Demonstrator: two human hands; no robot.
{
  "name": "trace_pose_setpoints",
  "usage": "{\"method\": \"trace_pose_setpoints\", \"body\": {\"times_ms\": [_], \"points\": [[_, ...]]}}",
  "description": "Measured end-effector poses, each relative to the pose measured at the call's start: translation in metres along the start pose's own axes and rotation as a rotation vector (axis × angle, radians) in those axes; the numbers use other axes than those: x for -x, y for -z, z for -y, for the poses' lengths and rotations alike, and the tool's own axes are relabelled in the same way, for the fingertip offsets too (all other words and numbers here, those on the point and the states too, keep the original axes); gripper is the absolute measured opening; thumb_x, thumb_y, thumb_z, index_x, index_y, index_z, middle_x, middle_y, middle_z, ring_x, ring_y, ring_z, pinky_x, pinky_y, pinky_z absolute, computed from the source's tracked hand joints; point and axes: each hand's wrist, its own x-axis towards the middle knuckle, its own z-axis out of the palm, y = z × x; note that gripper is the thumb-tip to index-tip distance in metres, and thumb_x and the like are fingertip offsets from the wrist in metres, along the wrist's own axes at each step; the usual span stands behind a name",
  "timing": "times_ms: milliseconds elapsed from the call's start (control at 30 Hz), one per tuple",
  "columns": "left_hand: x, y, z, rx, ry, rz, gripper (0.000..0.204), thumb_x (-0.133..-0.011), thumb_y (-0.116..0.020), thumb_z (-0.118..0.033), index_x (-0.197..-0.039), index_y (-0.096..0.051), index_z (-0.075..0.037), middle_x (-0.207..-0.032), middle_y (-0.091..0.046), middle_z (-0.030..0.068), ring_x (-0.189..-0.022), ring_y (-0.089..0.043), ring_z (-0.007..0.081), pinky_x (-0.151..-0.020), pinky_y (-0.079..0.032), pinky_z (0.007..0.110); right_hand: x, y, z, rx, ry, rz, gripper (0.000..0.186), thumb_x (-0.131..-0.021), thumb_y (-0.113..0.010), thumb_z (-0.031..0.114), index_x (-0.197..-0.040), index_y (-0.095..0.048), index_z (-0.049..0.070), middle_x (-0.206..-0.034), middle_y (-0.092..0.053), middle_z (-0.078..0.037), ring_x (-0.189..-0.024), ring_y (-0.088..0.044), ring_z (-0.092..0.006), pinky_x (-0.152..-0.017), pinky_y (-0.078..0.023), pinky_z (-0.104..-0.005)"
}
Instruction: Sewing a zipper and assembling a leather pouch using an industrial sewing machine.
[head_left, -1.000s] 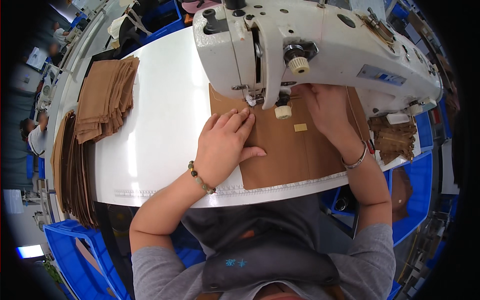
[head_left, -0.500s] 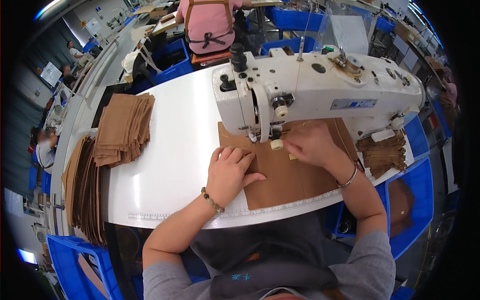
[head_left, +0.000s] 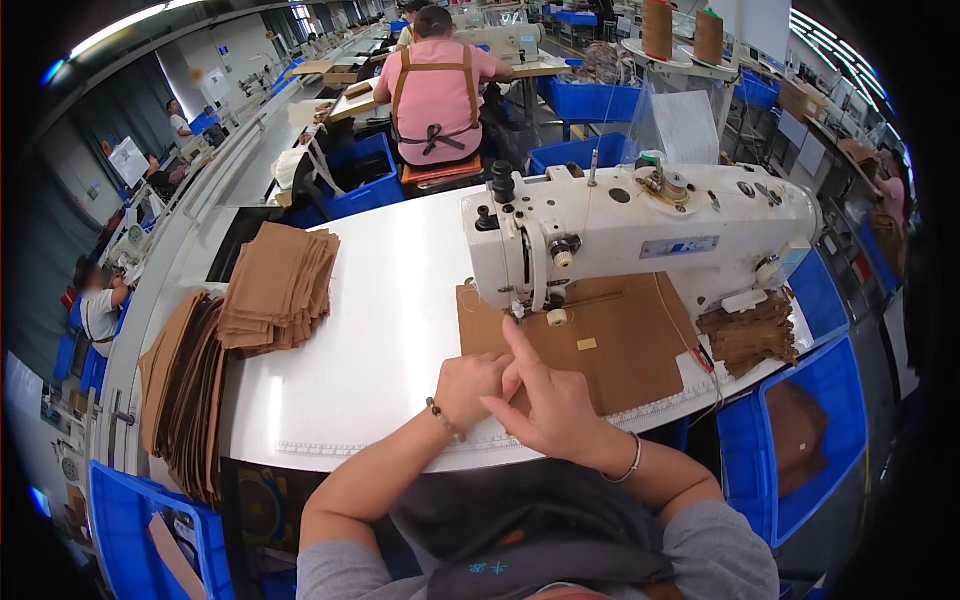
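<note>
My left hand (head_left: 470, 388) and my right hand (head_left: 552, 408) meet in front of the sewing machine (head_left: 640, 225), over the near left part of a flat brown fabric panel (head_left: 640, 365). The right index finger points up toward the needle area and the thumb stands apart; nothing shows between them. My left hand's fingertips are hidden behind the right hand. The panel lies partly under the machine head, with a small yellow patch (head_left: 587, 344) and a long narrow slit or seam on it. A loose thread curls at its far left corner.
Stacked brown fabric pieces (head_left: 278, 290) lie at the left, beside more pieces (head_left: 185, 385) draped over the table edge. Gathered brown strips (head_left: 750, 328) and red-handled snips (head_left: 702, 360) lie at the right. Blue bins (head_left: 845, 400) flank the table. A person in pink (head_left: 437, 95) sits ahead.
My right hand has left the fabric beside the presser foot and come down left to meet my left hand. The left hand has shifted slightly. The view has tilted up.
</note>
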Motion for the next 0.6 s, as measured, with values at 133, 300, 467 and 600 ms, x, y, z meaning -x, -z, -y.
{"method": "trace_pose_setpoints", "body": {"times_ms": [133, 300, 467, 600], "points": [[-0.004, -0.007, 0.003, 0.523, 0.188, -0.307, 0.025, -0.095, -0.065, -0.038, -0.092, -0.072, -0.015, -0.085, -0.072, 0.0055, -0.071, -0.070, 0.0266, -0.061, -0.055, 0.039, -0.018, -0.022, 0.001, -0.047, -0.199, -0.130, 0.107, -0.088, -0.081, 0.025, -0.162, -0.011, -0.007, -0.101, -0.069, -0.008, -0.059, -0.061, -0.0134, -0.055, -0.050, -0.0272], [-0.009, -0.007, 0.006, 0.758, 0.207, -0.443, 0.024, -0.092, -0.067, -0.037, -0.097, -0.070, -0.014, -0.094, -0.071, 0.0075, -0.082, -0.068, 0.0289, -0.071, -0.054, 0.041, -0.048, -0.035, 0.000, -0.017, -0.189, -0.278, 0.112, -0.089, -0.081, 0.023, -0.163, -0.002, -0.005, -0.119, -0.065, -0.014, -0.059, -0.056, -0.0095, -0.054, -0.048, -0.0248], [0.000, -0.005, 0.003, 0.590, -0.013, -0.243, 0.028, -0.089, -0.070, -0.036, -0.103, -0.069, -0.012, -0.102, -0.070, 0.0095, -0.092, -0.067, 0.0312, -0.080, -0.054, 0.043, -0.045, -0.039, 0.005, -0.336, -0.137, -0.404, 0.062, -0.091, -0.078, 0.010, -0.140, -0.044, -0.006, -0.095, -0.065, -0.007, -0.060, -0.049, -0.0032, -0.052, -0.041, -0.0200], [0.003, -0.005, -0.004, 0.440, -0.181, -0.079, 0.032, -0.086, -0.072, -0.035, -0.108, -0.068, -0.011, -0.109, -0.069, 0.0111, -0.100, -0.066, 0.0331, -0.088, -0.053, 0.044, -0.036, -0.025, 0.008, -0.176, -0.031, -0.305, 0.038, -0.091, -0.074, 0.004, -0.125, -0.059, -0.005, -0.068, -0.056, 0.002, -0.057, -0.046, -0.0019, -0.052, -0.039, -0.0194]]}}
